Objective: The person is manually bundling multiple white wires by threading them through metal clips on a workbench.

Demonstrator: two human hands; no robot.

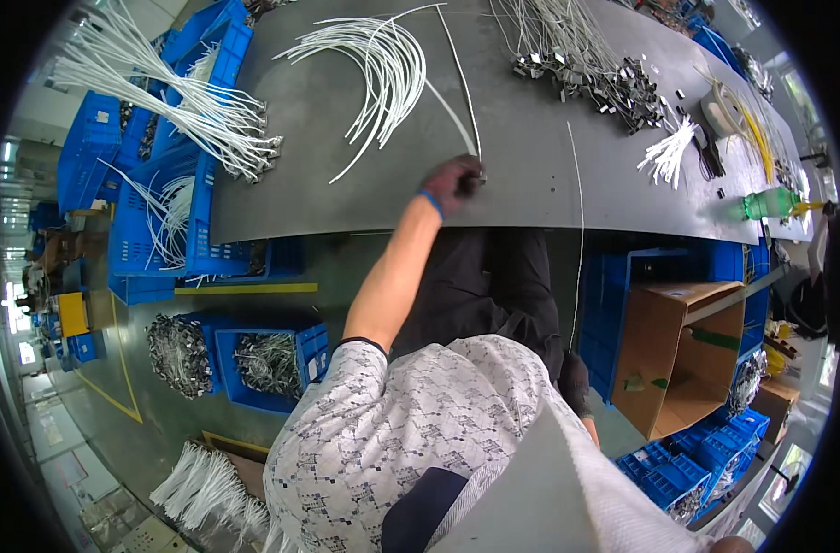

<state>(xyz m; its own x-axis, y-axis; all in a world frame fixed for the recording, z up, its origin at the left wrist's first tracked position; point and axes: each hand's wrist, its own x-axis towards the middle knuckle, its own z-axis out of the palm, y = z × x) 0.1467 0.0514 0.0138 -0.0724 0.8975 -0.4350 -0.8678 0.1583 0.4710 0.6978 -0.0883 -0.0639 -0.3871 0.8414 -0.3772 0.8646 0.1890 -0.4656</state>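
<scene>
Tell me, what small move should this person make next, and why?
Perhaps bring the right hand up to the table: it is low, below the table's surface, while the left hand is alone at the near end of a long white cable. A thin wire also hangs over the table's edge toward the right hand; whether either hand grips anything is unclear.

Two gloved hands (451,184) (575,383), one green bottle (770,203)
</scene>
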